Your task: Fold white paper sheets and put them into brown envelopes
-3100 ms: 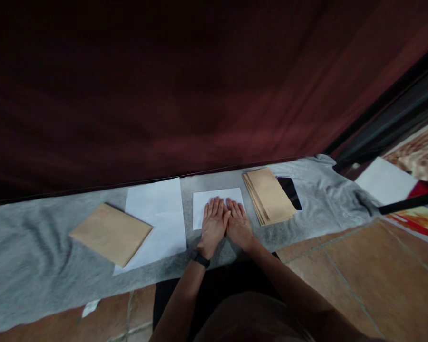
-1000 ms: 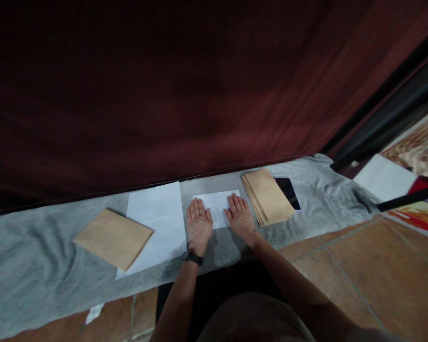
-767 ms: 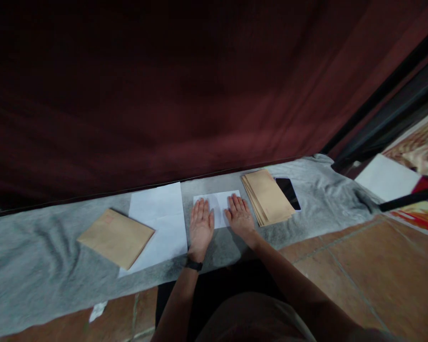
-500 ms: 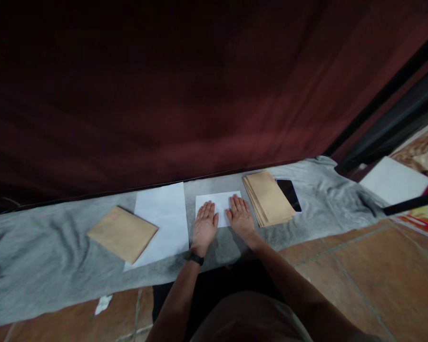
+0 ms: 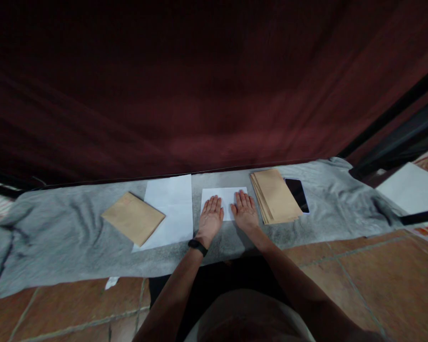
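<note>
A small white sheet of paper (image 5: 228, 199), folded by the look of its size, lies in front of me on a grey cloth. My left hand (image 5: 211, 217) rests flat on its left part, fingers stretched out, a black band round the wrist. On the right part my right hand (image 5: 245, 211) lies flat too, its fingers a little spread. Just right of that hand is a stack of brown envelopes (image 5: 276, 194). Larger white sheets (image 5: 174, 204) lie left of my left hand, with a brown envelope (image 5: 132, 217) overlapping their left side.
The grey cloth (image 5: 67, 237) covers a long narrow surface against a dark red curtain (image 5: 214, 104). A phone (image 5: 298, 195) lies beside the envelope stack. Below are floor tiles (image 5: 342, 275) with a white scrap (image 5: 111, 282). A dark bar (image 5: 421, 217) juts in at right.
The view has shifted, so everything on the cloth appears slightly right and higher. Both hands stay flat on the small sheet, the left hand slightly more toward its middle.
</note>
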Tool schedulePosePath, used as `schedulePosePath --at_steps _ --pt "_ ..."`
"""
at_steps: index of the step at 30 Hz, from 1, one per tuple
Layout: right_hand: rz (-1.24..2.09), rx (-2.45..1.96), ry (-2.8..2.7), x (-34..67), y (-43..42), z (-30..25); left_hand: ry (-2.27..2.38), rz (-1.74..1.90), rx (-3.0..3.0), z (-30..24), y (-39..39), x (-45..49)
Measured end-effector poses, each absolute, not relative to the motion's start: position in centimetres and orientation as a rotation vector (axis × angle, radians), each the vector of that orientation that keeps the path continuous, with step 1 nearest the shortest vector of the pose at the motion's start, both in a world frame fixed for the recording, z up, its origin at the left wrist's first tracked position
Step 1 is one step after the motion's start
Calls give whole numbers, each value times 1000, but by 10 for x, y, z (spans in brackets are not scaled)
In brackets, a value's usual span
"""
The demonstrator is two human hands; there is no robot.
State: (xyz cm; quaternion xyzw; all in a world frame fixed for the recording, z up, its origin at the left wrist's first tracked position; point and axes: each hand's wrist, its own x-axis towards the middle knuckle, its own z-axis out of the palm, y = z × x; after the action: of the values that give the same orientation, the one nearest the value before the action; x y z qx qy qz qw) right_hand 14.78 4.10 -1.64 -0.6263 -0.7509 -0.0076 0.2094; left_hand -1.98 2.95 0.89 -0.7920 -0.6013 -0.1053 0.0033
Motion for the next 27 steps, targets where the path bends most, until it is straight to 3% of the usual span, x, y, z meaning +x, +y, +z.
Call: schedulePosePath --at_steps 11,27 --pt "-6 -1753 -2110 148 41 -13 -1688 -326 -2590 19 40 3" --pt "-21 -1749 -2100 148 41 -14 -1799 -354 -2632 7 60 -11"
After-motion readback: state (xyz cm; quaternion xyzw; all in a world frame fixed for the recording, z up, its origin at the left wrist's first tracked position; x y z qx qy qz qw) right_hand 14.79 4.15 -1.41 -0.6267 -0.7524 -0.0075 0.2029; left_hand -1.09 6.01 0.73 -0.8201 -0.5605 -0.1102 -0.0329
